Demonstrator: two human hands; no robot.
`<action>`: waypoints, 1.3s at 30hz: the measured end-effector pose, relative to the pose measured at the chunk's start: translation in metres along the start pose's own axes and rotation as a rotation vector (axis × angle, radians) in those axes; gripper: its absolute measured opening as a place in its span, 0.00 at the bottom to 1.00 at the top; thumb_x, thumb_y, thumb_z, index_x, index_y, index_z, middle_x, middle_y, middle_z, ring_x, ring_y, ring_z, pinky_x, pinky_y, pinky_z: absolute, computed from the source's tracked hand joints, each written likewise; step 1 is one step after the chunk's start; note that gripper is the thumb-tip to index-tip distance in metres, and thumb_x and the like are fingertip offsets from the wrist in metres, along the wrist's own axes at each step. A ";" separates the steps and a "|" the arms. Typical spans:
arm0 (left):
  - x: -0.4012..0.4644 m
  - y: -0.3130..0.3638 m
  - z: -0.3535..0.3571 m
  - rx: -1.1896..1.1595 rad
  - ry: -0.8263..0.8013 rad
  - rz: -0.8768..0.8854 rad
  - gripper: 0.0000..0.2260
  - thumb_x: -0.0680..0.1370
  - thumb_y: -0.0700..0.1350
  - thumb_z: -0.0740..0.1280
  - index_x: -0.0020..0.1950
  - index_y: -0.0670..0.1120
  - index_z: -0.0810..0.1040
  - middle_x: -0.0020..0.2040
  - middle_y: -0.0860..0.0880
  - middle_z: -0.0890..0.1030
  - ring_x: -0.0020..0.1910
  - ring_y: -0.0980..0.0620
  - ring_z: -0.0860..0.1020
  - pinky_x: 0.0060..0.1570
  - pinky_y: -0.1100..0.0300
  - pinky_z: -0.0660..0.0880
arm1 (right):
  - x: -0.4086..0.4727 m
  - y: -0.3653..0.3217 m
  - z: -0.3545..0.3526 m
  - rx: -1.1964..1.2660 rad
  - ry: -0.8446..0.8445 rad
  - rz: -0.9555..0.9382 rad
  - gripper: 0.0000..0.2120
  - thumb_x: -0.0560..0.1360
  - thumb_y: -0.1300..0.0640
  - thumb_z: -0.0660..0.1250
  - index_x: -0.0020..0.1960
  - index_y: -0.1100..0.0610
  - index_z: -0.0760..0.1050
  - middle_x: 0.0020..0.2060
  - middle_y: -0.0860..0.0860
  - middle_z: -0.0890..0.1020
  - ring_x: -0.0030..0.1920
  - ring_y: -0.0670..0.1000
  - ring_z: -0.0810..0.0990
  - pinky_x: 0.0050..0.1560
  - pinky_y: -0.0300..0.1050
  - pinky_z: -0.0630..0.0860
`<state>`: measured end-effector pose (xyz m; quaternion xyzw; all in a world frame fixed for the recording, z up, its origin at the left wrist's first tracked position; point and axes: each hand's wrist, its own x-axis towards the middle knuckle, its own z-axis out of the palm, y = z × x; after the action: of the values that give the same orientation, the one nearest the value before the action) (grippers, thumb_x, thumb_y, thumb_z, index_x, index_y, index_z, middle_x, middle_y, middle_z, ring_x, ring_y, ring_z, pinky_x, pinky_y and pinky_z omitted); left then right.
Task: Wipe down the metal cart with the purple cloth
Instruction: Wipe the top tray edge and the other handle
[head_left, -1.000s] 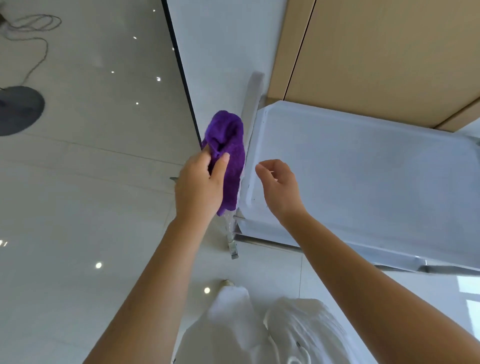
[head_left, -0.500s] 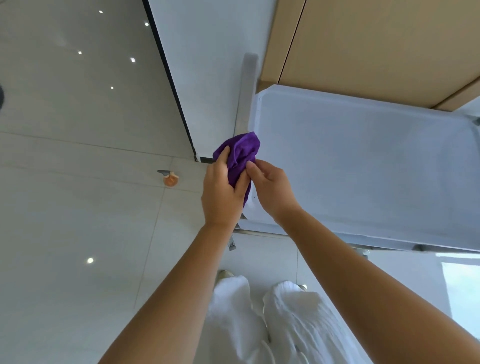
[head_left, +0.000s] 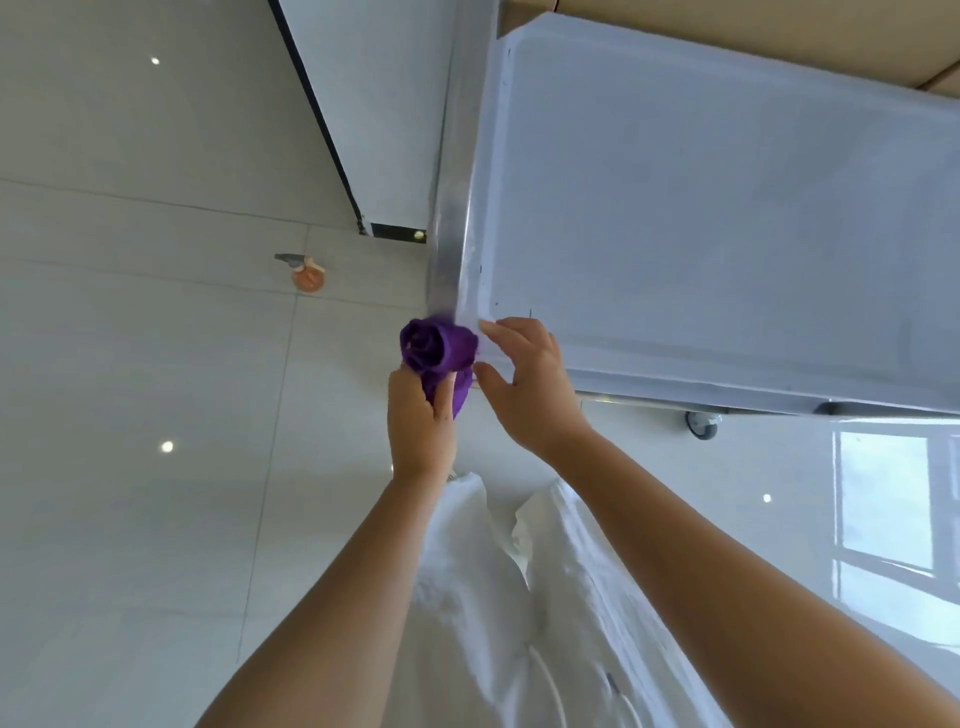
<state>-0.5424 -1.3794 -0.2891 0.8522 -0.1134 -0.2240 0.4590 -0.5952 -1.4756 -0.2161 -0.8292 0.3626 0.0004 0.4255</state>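
Note:
The purple cloth (head_left: 439, 353) is bunched into a ball at the near left corner of the metal cart (head_left: 701, 218). My left hand (head_left: 421, 421) grips the cloth from below. My right hand (head_left: 524, 379) is beside it, fingers spread, with fingertips touching the cloth's right side over the cart's corner. The cart's flat pale top fills the upper right; its shiny left side rail (head_left: 449, 218) runs away from the cloth.
An orange spray bottle (head_left: 306, 275) stands on the tiled floor left of the cart. A white wall panel with a dark edge (head_left: 332, 140) rises behind. A cart caster (head_left: 702, 425) shows under the near edge. Wooden cabinets line the top right.
The cloth came from the left side of the cart down to its near left corner and got bunched up. My right hand joined the left on the cloth, then loosened its fingers.

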 end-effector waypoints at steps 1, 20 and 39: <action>-0.008 -0.005 0.006 -0.013 -0.004 -0.057 0.12 0.79 0.46 0.62 0.59 0.40 0.73 0.49 0.44 0.77 0.49 0.45 0.76 0.48 0.58 0.73 | -0.002 0.005 -0.004 -0.012 0.018 0.025 0.19 0.77 0.62 0.63 0.68 0.58 0.70 0.63 0.52 0.72 0.64 0.52 0.66 0.57 0.28 0.57; -0.049 0.096 0.134 -0.824 0.008 -0.767 0.19 0.81 0.54 0.57 0.69 0.48 0.67 0.65 0.46 0.75 0.60 0.46 0.76 0.60 0.46 0.74 | -0.032 0.123 -0.098 0.081 0.059 0.200 0.24 0.76 0.66 0.56 0.72 0.57 0.65 0.72 0.48 0.66 0.72 0.47 0.59 0.67 0.32 0.53; -0.141 0.195 0.311 -0.705 -0.128 -0.892 0.21 0.80 0.57 0.56 0.70 0.48 0.63 0.63 0.44 0.74 0.56 0.42 0.78 0.54 0.47 0.78 | -0.091 0.262 -0.207 0.663 0.361 0.655 0.06 0.77 0.58 0.60 0.47 0.60 0.74 0.46 0.59 0.79 0.46 0.51 0.77 0.53 0.50 0.74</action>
<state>-0.8139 -1.6586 -0.2360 0.5977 0.3114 -0.4717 0.5686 -0.8840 -1.6650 -0.2406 -0.4785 0.6524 -0.1246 0.5743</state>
